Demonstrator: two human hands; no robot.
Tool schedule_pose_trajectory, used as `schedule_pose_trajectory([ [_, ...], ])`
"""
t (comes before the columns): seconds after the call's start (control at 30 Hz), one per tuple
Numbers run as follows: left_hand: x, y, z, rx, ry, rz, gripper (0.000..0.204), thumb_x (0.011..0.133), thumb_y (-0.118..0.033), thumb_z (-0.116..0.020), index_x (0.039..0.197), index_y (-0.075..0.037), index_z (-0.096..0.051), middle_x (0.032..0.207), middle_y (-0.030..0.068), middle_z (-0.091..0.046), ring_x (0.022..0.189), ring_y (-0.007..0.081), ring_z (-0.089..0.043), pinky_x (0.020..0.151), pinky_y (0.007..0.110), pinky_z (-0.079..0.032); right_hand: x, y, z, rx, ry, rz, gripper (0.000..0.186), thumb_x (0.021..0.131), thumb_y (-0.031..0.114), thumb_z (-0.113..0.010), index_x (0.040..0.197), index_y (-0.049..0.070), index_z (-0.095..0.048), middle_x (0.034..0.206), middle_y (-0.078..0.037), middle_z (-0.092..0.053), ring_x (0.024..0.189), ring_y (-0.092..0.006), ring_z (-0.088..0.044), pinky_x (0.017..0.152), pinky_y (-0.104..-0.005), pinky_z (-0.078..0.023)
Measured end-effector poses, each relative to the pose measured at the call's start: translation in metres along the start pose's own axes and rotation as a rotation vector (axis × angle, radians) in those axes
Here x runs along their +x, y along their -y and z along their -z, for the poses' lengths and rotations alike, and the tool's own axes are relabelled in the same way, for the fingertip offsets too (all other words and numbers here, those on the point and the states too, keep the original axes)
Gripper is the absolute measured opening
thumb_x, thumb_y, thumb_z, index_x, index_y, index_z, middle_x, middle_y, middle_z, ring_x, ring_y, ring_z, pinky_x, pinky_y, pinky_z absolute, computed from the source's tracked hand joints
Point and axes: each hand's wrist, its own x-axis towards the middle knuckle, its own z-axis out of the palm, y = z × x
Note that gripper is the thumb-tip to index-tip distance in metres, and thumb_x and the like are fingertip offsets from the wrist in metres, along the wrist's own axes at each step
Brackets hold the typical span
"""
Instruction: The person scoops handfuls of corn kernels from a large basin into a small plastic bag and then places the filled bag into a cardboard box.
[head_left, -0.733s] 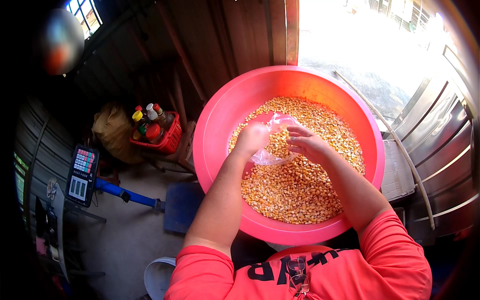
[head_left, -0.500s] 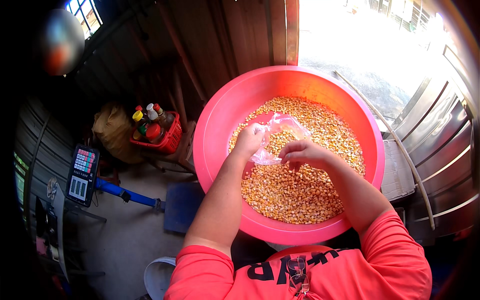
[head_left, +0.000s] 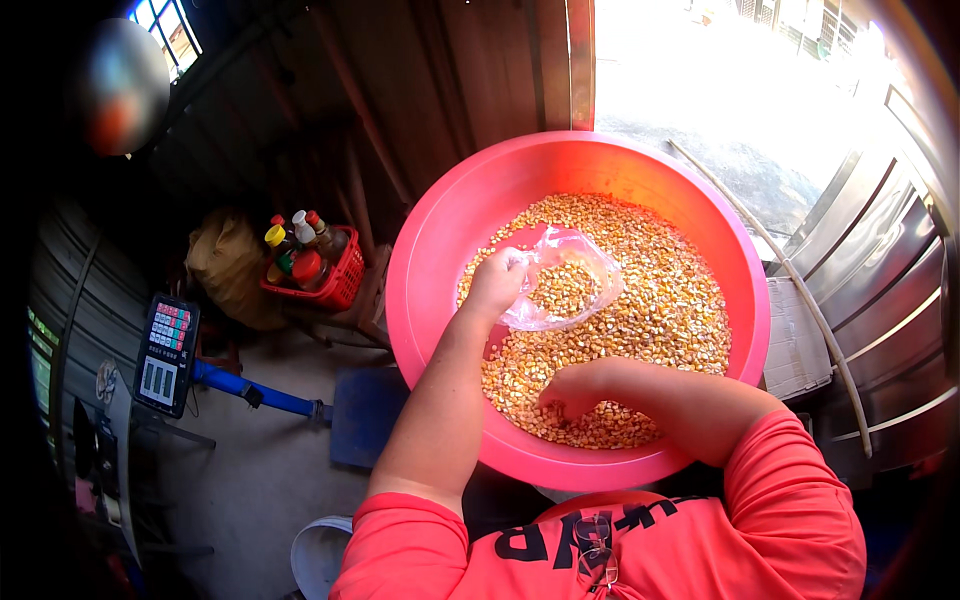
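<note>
A wide pink tub [head_left: 440,225] in front of me holds a thick layer of yellow corn kernels [head_left: 665,290]. My left hand [head_left: 500,282] grips the rim of a clear plastic bag [head_left: 568,318], pinching it over the left part of the kernels. The bag's mouth gapes upward, and corn shows in or through it. Nearer to me, my right hand [head_left: 578,388] is dug into the kernels with its fingers curled around some. The fingertips are partly buried.
To the left stands a platform scale with a keypad display [head_left: 165,355], a blue post and a blue plate [head_left: 368,415]. A red basket [head_left: 345,275] of bottles sits on a stool. A white bucket [head_left: 318,560] is below. A long stick [head_left: 790,270] leans along the tub's right side by cardboard [head_left: 797,335].
My right hand has left the bag's edge and come down toward me into the kernels. My left hand keeps its place on the bag, whose mouth now gapes wider.
</note>
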Motion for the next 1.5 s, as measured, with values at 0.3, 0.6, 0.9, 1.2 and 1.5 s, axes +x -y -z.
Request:
schedule_pose_trajectory([
  [0.3, 0.002, 0.008, -0.002, -0.029, 0.0, -0.02, 0.017, 0.081, -0.016, -0.054, 0.084, 0.0, -0.06, 0.073, 0.0124, -0.063, 0.067, 0.0188, -0.061, 0.062, 0.032, -0.045, -0.041, -0.017, 0.049, 1.041, -0.228, -0.109, 0.008, 0.084, 0.012, -0.056, 0.091, 0.009, -0.054, 0.068, -0.001, -0.054, 0.056, -0.0105, -0.053, 0.048, -0.0246, -0.044],
  [0.6, 0.002, 0.002, -0.001, 0.078, 0.005, -0.009, 0.018, 0.083, -0.017, -0.057, 0.089, 0.0, -0.061, 0.074, 0.0075, -0.062, 0.069, 0.0104, -0.055, 0.064, 0.028, -0.045, -0.044, -0.057, 0.056, 1.647, -0.894, 0.059, 0.05, 0.084, 0.007, -0.056, 0.13, 0.008, -0.038, 0.119, -0.011, -0.045, 0.106, -0.0198, -0.048, 0.087, -0.0374, -0.045],
  [0.9, 0.003, 0.002, -0.001, 0.072, 0.021, -0.015, 0.017, 0.084, -0.016, -0.055, 0.089, 0.0, -0.061, 0.074, 0.0075, -0.062, 0.068, 0.0108, -0.055, 0.063, 0.028, -0.045, -0.057, -0.045, 0.06, 1.137, -0.827, 0.0, 0.029, 0.085, 0.011, -0.056, 0.114, 0.005, -0.054, 0.106, -0.006, -0.059, 0.088, -0.0158, -0.059, 0.073, -0.031, -0.05],
  [1.2, -0.001, -0.005, 0.0, 0.06, -0.005, 0.001, 0.018, 0.082, -0.017, -0.055, 0.086, 0.0, -0.06, 0.075, 0.0147, -0.063, 0.069, 0.0228, -0.062, 0.064, 0.034, -0.046, -0.017, -0.013, 0.019, 0.056, -0.131, -0.262, 0.041, 0.077, 0.031, -0.06, 0.111, 0.009, -0.055, 0.097, -0.018, -0.062, 0.092, -0.0325, -0.059, 0.081, -0.0408, -0.045],
  [1.5, -0.001, -0.001, 0.0, 0.048, -0.02, -0.03, 0.018, 0.082, -0.017, -0.055, 0.085, 0.0, -0.06, 0.075, 0.0148, -0.064, 0.069, 0.0233, -0.062, 0.063, 0.034, -0.046, 0.007, -0.015, -0.009, 0.053, 0.072, -0.061, 0.032, 0.073, 0.023, -0.062, 0.101, 0.007, -0.058, 0.077, -0.012, -0.063, 0.067, -0.0231, -0.062, 0.058, -0.0343, -0.049],
])
